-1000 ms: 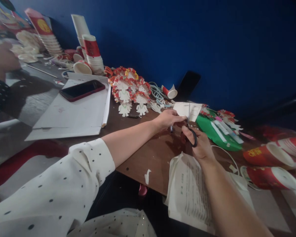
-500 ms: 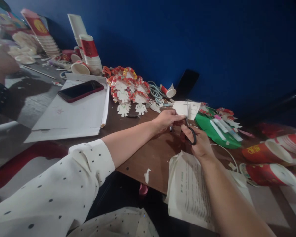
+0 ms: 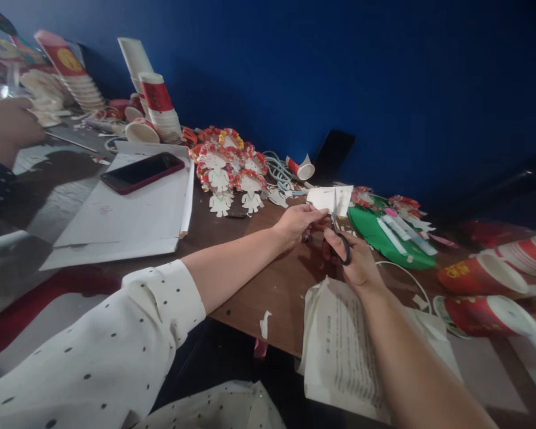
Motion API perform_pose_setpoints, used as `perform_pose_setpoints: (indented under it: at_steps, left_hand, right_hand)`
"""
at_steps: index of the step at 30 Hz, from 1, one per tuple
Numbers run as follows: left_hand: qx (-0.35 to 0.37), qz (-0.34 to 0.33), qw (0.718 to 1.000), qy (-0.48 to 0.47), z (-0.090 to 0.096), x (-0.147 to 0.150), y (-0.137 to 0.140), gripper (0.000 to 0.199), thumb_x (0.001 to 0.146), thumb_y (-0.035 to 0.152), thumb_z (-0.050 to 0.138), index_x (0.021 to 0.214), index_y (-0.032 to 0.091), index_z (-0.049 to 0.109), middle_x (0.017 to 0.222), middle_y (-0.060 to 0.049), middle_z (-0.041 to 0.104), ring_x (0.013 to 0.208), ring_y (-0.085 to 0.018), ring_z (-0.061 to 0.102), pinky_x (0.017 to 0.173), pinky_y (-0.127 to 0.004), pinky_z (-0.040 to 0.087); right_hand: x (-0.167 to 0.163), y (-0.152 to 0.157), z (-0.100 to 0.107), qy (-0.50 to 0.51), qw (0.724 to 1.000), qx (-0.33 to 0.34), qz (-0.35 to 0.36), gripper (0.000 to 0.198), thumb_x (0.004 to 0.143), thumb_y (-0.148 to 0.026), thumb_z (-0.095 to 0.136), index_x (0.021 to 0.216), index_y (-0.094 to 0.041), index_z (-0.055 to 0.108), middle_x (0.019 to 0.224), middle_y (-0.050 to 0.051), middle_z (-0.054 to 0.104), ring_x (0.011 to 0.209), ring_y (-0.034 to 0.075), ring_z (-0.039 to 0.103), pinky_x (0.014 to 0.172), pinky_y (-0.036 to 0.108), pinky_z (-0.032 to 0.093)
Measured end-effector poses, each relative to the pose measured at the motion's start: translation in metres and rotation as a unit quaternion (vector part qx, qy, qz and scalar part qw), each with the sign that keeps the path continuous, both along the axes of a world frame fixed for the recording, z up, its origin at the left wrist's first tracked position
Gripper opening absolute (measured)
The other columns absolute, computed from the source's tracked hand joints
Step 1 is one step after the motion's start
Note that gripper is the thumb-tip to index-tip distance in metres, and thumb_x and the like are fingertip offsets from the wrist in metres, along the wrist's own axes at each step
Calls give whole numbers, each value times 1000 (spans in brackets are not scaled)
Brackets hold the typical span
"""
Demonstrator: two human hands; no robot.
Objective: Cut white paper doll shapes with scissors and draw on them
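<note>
My left hand (image 3: pixel 298 225) pinches the near edge of a piece of white paper (image 3: pixel 343 201). In my right hand (image 3: pixel 355 259) is a pair of scissors (image 3: pixel 346 249) with black handles, thumb and fingers closed on them. The blades point away from me and lie against the paper. To the left sits a cluster of paper dolls (image 3: pixel 218 173) with red frilled heads and white bodies. A green round piece (image 3: pixel 370 229), bearing white-capped pens (image 3: pixel 395 232) and more red frilled pieces, lies just beyond my right hand.
A phone (image 3: pixel 143 173) rests on a white folder (image 3: pixel 116 223) at left. Stacked paper cups (image 3: pixel 163 113) stand behind it. A printed paper bag (image 3: pixel 339 351) lies under my right forearm; red cups (image 3: pixel 482 275) lie at right. Another person's hand (image 3: pixel 9 128) is at far left.
The view has shifted slightly. The white paper and scissors appear a little further left, still held between both hands. The other person's hand at far left has moved slightly.
</note>
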State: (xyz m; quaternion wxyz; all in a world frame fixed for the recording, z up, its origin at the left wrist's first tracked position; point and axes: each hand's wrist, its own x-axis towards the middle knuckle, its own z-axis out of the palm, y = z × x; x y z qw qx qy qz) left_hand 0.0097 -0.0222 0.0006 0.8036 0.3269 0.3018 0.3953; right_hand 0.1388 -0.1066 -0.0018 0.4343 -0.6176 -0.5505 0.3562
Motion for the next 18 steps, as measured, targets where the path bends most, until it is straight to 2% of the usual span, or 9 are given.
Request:
perform_pose_setpoints:
  at_steps: [8, 13, 18]
  left_hand:
    - [50, -22, 998, 31, 7, -4, 2, 23, 80, 13, 69, 65, 12, 52, 58, -1, 64, 55, -8, 60, 75, -28, 50]
    - [62, -20, 997, 44, 8, -4, 5, 23, 82, 9, 66, 64, 12, 52, 58, -2, 64, 57, -8, 62, 74, -27, 50]
    - [54, -4, 998, 44, 3, -2, 5, 24, 82, 11, 66, 65, 12, 50, 60, -2, 63, 55, -8, 60, 67, -24, 48]
  right_hand:
    - [-1, -1, 7, -6, 1000, -18, -3, 48, 78, -64, 64, 60, -19, 59, 54, 0, 56, 53, 12, 47, 51, 26, 35]
    - [5, 1, -5, 51, 998, -25, -8, 44, 77, -63, 65, 68, -20, 63, 64, 1, 62, 56, 14, 53, 49, 26, 36]
    - [8, 2, -9, 65, 997, -46, 4, 43, 79, -62, 63, 74, -20, 66, 68, 2, 64, 59, 15, 55, 51, 26, 39]
